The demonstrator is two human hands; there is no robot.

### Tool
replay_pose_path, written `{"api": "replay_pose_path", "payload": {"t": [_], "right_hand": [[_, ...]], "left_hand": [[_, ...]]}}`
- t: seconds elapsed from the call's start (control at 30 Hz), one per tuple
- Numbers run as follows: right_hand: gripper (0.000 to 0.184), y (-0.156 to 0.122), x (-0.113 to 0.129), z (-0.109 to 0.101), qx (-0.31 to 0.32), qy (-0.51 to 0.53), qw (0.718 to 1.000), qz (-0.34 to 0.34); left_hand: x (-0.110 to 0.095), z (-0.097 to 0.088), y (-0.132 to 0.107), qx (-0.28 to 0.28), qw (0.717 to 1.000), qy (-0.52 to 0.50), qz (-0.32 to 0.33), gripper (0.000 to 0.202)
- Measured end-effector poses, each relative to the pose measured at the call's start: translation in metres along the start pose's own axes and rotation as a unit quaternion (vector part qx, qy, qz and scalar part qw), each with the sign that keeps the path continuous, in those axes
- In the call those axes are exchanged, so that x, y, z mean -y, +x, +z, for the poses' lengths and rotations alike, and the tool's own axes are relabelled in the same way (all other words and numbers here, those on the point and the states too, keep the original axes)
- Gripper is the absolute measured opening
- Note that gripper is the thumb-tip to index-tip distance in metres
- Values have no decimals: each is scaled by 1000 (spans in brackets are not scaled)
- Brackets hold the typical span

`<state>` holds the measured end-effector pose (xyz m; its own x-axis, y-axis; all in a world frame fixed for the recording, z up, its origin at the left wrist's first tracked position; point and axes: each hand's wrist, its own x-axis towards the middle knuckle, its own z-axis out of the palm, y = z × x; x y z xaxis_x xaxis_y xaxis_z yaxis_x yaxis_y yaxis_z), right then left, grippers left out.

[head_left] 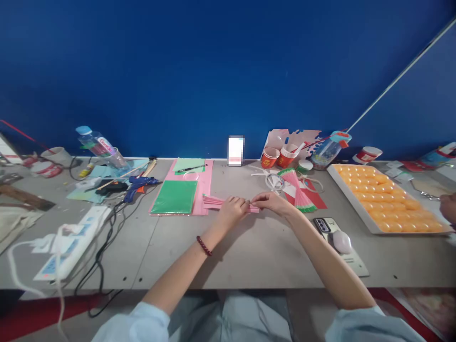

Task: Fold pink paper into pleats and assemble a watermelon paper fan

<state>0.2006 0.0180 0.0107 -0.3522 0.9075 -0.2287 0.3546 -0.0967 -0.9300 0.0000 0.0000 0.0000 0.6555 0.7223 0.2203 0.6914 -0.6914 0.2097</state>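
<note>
both forearms (185, 270) are stretched over the table (249, 256); pink paper (213, 202) is pinched mid-table by left hand (231, 212) and right hand (271, 202), pleated at its left end, seemingly unfinished between the hands.

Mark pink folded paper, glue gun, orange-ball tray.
pink folded paper (213, 202): head view, pleated end
glue gun (142, 182): head view, blue body
orange-ball tray (350, 202): head view, left rim

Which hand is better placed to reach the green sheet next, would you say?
Probably the left. The left hand pinches the folded pink paper on the side nearest the green sheet; the right hand holds the paper's far end.
</note>
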Motion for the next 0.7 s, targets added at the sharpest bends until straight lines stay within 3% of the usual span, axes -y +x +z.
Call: {"api": "replay_pose_path", "payload": {"t": [0.1, 0.17, 0.3, 0.43, 0.57, 0.7], "right_hand": [[27, -11, 18, 0, -18, 34, 999, -7], [27, -20, 32, 1, -38, 48, 998, -25], [35, -38, 57, 11, -71, 121, 986, -92], [46, -47, 70, 32, -127, 125, 972, -156], [42, -47, 73, 46, -193, 116, 960, -169], [37, -46, 74, 47, -202, 120, 958, -166]], "left_hand": [[-6, -9, -2, -10, 997, -65, -33, 17], [-11, -21, -5, -27, 985, -162, -56, 17], [-18, -42, -8, -48, 926, -363, -98, 26], [-24, -52, -9, -64, 874, -463, -130, 34], [-29, -64, -14, -13, 831, -531, -164, 32], [-31, -79, -20, 46, 802, -579, -136, 35]]}}
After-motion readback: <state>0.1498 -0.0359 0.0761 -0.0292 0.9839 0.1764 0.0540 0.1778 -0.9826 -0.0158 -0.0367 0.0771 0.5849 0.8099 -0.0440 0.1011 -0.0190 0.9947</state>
